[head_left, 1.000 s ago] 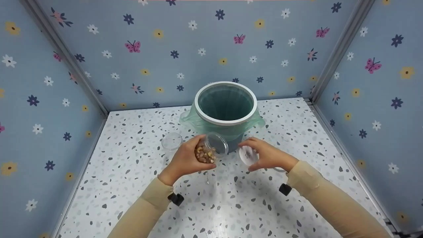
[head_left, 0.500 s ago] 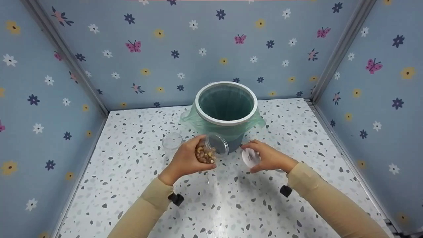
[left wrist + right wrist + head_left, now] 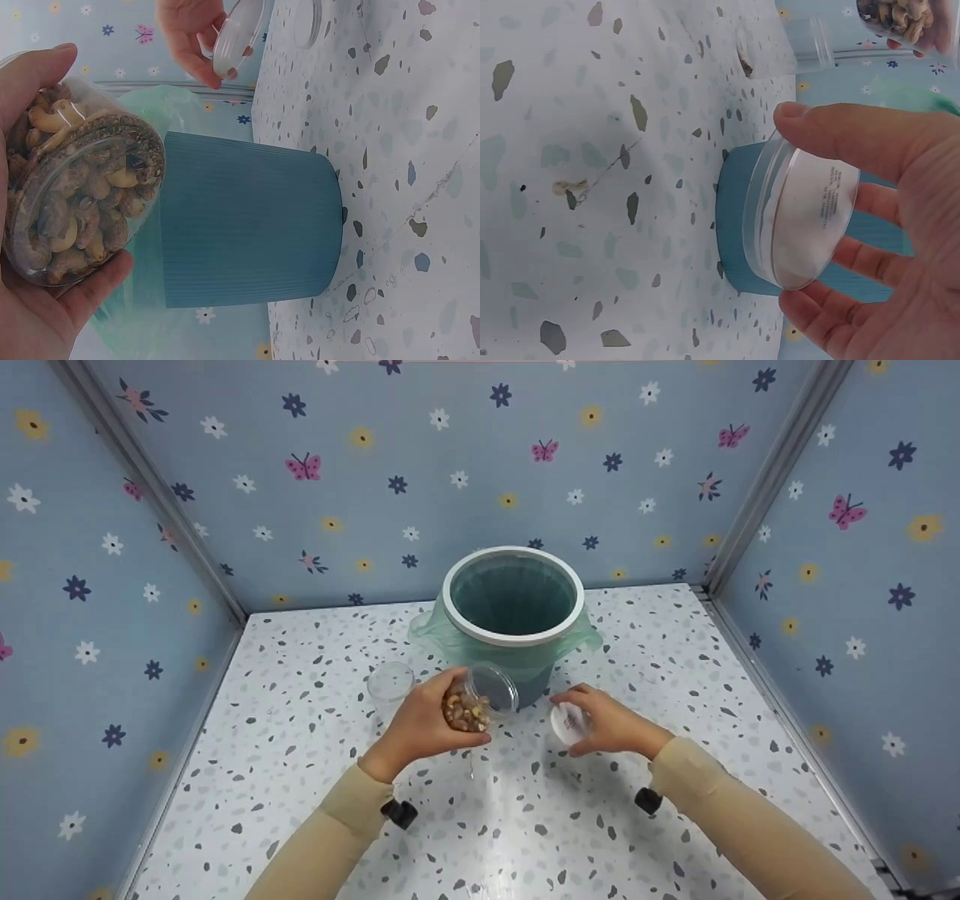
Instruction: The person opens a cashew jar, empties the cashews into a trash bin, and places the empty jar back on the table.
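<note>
My left hand [image 3: 420, 720] grips a clear plastic jar [image 3: 491, 690] of cashew nuts [image 3: 466, 714]. The jar is tilted with its mouth to the right, in front of a waste bin [image 3: 247, 221]. In the left wrist view the nuts lie against the jar's base. My right hand [image 3: 611, 724] pinches a shallow clear lid [image 3: 810, 210] by its edge between thumb and fingers. White material with small print, too blurred to read, covers the lid's face. Jar and lid are apart. The blue bin has a white rim [image 3: 514, 640] and a green liner bag [image 3: 431, 630].
An empty-looking clear jar [image 3: 391, 681] stands on the speckled tabletop [image 3: 300, 825] left of the bin, with a brown bit near its base in the right wrist view. Another clear round piece [image 3: 307, 21] lies beyond the right hand. Flowered panels [image 3: 450, 450] enclose the table.
My right hand has moved slightly rightward and nearer to me with the lid, widening the gap to the jar. The left hand and the nut jar stay almost still.
</note>
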`<state>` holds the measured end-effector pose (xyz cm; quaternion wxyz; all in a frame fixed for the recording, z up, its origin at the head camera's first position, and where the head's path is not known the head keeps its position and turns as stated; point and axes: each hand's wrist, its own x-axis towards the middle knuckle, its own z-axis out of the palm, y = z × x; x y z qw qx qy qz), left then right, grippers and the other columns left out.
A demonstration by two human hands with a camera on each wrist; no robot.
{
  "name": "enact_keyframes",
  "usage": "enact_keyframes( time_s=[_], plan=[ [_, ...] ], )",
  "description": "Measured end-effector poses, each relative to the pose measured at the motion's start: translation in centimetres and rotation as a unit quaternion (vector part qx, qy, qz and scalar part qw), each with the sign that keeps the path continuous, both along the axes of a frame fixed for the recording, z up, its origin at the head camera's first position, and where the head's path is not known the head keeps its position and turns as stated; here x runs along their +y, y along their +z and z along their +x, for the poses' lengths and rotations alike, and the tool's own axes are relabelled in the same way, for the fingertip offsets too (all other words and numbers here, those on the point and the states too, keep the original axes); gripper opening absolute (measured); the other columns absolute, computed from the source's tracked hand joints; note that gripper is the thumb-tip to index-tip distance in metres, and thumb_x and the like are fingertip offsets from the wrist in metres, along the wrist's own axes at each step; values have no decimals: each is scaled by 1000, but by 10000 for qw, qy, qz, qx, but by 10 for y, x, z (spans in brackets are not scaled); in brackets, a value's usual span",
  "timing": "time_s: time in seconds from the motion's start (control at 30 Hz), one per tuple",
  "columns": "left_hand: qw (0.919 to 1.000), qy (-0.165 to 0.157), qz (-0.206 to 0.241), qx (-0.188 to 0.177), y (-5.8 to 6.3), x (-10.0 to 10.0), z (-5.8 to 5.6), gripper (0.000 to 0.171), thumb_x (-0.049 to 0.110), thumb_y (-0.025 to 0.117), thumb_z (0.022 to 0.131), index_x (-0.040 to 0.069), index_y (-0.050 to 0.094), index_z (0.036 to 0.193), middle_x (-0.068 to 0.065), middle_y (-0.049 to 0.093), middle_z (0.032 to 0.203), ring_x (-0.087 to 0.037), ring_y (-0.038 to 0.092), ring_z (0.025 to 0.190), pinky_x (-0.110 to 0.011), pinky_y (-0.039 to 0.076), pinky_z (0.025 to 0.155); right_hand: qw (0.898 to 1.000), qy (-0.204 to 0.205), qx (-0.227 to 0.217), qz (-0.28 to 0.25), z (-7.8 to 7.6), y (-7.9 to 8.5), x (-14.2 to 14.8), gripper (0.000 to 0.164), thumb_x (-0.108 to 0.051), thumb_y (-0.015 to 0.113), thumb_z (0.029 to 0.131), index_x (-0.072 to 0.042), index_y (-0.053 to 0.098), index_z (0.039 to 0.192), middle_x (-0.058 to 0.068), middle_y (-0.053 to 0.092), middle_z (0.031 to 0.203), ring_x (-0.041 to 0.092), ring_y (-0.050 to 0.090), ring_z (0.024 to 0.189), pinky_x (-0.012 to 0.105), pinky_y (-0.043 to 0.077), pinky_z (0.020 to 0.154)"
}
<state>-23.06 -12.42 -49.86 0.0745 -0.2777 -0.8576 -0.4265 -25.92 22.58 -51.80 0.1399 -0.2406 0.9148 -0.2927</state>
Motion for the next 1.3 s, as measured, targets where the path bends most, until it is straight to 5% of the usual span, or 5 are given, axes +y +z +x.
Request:
enact_keyframes(
  time_s=[0.53,1.3],
  plan=[
    [10000,36,-26,-25,1,1,0,95,36,102,75,4,56,152,-13,70,139,-25,70,119,-46,62,104,9998,-214,34,23,-2,-28,5,88,-18,101,73,-12,61,152,19,56,147,38,58,129,62,52,109],
    [9999,46,-52,90,0,0,0,95,36,102,74,4,56,151,-16,71,135,-26,71,117,-47,63,101,9993,-152,189,293,-2,-59,12,88,-21,101,71,-8,63,149,24,58,143,41,60,127,62,53,106]
  ],
)
